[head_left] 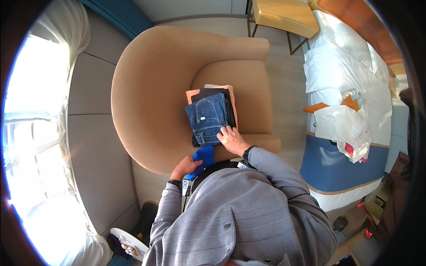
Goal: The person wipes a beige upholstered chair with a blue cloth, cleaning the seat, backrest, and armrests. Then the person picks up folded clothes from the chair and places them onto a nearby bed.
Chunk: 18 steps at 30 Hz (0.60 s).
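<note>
On the seat of a tan armchair (155, 102) lies a stack of folded clothes, with folded blue jeans (206, 116) on top. Beneath the jeans show a black garment (231, 114) and an orange one (190, 94). My right hand (233, 138) rests its bent fingers on the near right corner of the jeans; whether it grips the cloth I cannot make out. Left of it, at the chair's near edge, my left hand (187, 166) is closed on a blue cloth (205, 156), which hangs just below the stack.
At the right stands a bed with white bedding (328, 66), a blue runner (339, 164) and a heap of loose clothes (344, 124). A wooden table (286, 17) is at the far right. Left are a curtained window (35, 146) and a round white table (133, 243).
</note>
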Each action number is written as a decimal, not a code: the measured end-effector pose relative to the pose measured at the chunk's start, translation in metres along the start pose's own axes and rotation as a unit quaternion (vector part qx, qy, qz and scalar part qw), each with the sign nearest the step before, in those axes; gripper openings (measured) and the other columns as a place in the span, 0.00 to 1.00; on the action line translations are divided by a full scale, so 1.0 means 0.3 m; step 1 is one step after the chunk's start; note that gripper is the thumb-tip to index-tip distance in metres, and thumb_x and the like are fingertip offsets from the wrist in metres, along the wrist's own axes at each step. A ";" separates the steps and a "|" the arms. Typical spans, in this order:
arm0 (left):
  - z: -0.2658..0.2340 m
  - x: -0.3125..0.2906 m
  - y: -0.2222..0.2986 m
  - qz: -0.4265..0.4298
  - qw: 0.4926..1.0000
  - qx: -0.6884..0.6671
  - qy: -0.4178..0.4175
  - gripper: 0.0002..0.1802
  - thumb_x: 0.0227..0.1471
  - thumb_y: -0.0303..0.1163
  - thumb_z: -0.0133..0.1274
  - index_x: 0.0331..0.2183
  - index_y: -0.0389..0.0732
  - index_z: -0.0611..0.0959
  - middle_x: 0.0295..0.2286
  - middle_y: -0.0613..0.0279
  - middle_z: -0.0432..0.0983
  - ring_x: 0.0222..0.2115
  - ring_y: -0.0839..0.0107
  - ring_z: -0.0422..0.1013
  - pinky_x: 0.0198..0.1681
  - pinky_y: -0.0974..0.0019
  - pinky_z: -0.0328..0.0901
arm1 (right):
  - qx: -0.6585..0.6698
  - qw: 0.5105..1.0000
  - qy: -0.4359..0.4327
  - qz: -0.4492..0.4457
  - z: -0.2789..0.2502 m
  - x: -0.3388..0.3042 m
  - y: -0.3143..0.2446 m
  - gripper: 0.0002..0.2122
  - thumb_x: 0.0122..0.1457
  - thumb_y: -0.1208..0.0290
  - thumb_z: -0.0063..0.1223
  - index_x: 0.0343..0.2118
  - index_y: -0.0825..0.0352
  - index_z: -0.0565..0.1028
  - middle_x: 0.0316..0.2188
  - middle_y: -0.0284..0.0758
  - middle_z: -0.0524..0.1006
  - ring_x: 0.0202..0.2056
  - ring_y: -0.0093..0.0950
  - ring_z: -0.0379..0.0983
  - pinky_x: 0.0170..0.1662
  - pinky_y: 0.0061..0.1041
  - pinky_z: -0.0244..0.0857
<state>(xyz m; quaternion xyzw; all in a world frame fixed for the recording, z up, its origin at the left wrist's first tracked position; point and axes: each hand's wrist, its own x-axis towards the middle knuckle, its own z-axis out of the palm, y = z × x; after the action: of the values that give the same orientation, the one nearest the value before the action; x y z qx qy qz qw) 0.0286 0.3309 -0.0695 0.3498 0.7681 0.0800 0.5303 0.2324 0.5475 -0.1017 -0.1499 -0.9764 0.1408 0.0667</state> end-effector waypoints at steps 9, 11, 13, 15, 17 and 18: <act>0.035 0.062 -0.008 0.060 0.997 0.022 -0.052 0.30 0.53 0.55 0.60 0.35 0.32 0.88 0.32 0.38 0.83 0.36 0.45 0.80 0.43 0.49 0.71 | 0.383 0.913 -0.009 0.141 -0.130 0.029 0.125 0.09 0.61 0.68 0.60 0.37 0.69 0.77 0.36 0.42 0.76 0.42 0.43 0.75 0.47 0.39 0.70; 0.034 0.079 0.005 0.067 0.995 0.029 -0.065 0.29 0.54 0.54 0.60 0.38 0.34 0.88 0.34 0.41 0.84 0.36 0.49 0.81 0.43 0.52 0.71 | 0.438 0.879 0.025 0.184 -0.202 0.008 0.142 0.10 0.62 0.67 0.60 0.38 0.69 0.77 0.37 0.42 0.77 0.42 0.41 0.76 0.46 0.38 0.70; 0.033 0.099 0.013 0.060 0.994 0.023 -0.085 0.26 0.55 0.51 0.60 0.42 0.37 0.88 0.36 0.46 0.86 0.37 0.56 0.81 0.44 0.56 0.71 | 0.513 0.813 0.051 0.272 -0.277 -0.026 0.157 0.10 0.66 0.66 0.58 0.40 0.70 0.75 0.34 0.39 0.77 0.35 0.31 0.76 0.40 0.33 0.72; 0.049 0.124 0.015 0.057 0.994 -0.016 -0.087 0.28 0.55 0.54 0.59 0.41 0.35 0.87 0.35 0.46 0.86 0.37 0.55 0.81 0.44 0.55 0.71 | 0.524 0.797 0.110 0.278 -0.373 -0.097 0.190 0.09 0.71 0.68 0.53 0.44 0.70 0.74 0.32 0.29 0.74 0.31 0.19 0.74 0.36 0.23 0.72; 0.072 0.150 0.004 0.048 0.995 -0.013 -0.091 0.29 0.56 0.54 0.59 0.41 0.35 0.87 0.35 0.46 0.85 0.37 0.55 0.81 0.45 0.55 0.71 | 0.533 0.767 0.158 0.319 -0.475 -0.167 0.223 0.10 0.72 0.68 0.51 0.47 0.71 0.73 0.35 0.31 0.77 0.33 0.18 0.76 0.36 0.21 0.75; 0.087 0.165 -0.007 0.042 0.994 0.009 -0.097 0.28 0.56 0.54 0.58 0.42 0.36 0.87 0.35 0.47 0.85 0.37 0.57 0.80 0.45 0.56 0.71 | 0.547 0.748 0.211 0.310 -0.521 -0.199 0.233 0.10 0.72 0.69 0.51 0.48 0.71 0.73 0.35 0.31 0.77 0.33 0.18 0.76 0.35 0.21 0.75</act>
<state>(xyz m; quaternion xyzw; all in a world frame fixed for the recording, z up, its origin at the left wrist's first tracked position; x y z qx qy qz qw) 0.0409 0.3537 -0.1193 0.3923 0.6983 0.0607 0.5956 0.3349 0.6326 0.0212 -0.4084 -0.5929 0.6287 0.2939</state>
